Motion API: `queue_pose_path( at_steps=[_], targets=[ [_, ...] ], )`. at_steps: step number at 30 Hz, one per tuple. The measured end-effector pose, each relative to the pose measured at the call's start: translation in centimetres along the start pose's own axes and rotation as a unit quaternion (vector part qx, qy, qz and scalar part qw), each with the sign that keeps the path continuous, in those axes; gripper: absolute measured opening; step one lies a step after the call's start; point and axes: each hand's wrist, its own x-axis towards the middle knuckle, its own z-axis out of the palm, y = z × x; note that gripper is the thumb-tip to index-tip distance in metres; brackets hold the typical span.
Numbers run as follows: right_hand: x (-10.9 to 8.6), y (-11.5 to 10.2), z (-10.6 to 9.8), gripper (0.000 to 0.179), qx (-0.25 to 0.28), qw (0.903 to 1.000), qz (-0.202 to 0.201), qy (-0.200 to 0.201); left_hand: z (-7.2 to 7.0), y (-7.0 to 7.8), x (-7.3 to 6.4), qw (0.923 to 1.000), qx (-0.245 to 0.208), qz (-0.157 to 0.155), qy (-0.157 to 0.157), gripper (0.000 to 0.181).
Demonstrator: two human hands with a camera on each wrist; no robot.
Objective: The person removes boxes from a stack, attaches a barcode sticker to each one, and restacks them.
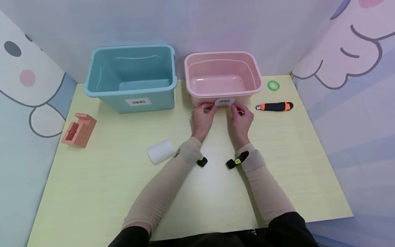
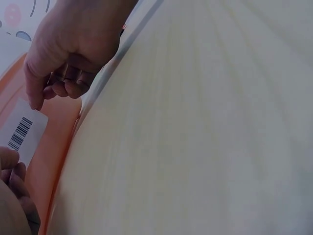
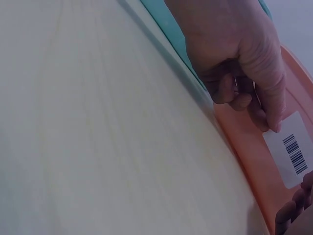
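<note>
Both hands hold a white barcode label [image 1: 224, 102] at the front wall of the pink bin [image 1: 223, 95]. My left hand [image 1: 202, 120] pinches the label's left end between thumb and finger. At the opposite end, my right hand [image 1: 242, 120] pinches its corner. In the right wrist view the barcode label [image 3: 291, 151] is stretched flat between the two hands, close over the bin's wall. The left wrist view shows the same label [image 2: 22, 131] with its printed side outward.
A blue bin [image 1: 129, 94] with a barcode label [image 1: 138, 102] on its front stands left of the pink one. A white roll [image 1: 160, 152], a salmon-coloured label dispenser [image 1: 79, 131], a black-and-orange utility knife [image 1: 274, 106] and a green ring [image 1: 273, 85] lie on the table [image 1: 123, 188].
</note>
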Motion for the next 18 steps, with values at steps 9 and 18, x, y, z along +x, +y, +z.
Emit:
queue_pose_path(
  at_steps=[9,18],
  targets=[
    [0.08,-0.08,-0.07,0.021,0.009,0.9999,0.007,0.006,-0.2,0.0,-0.34,0.9999,-0.012,0.007,0.005,0.014],
    [-0.05,-0.28,0.09,0.014,0.068,0.9976,0.013,0.006,-0.44,0.1,-0.67,0.9996,-0.029,0.005,0.001,0.011]
  ],
)
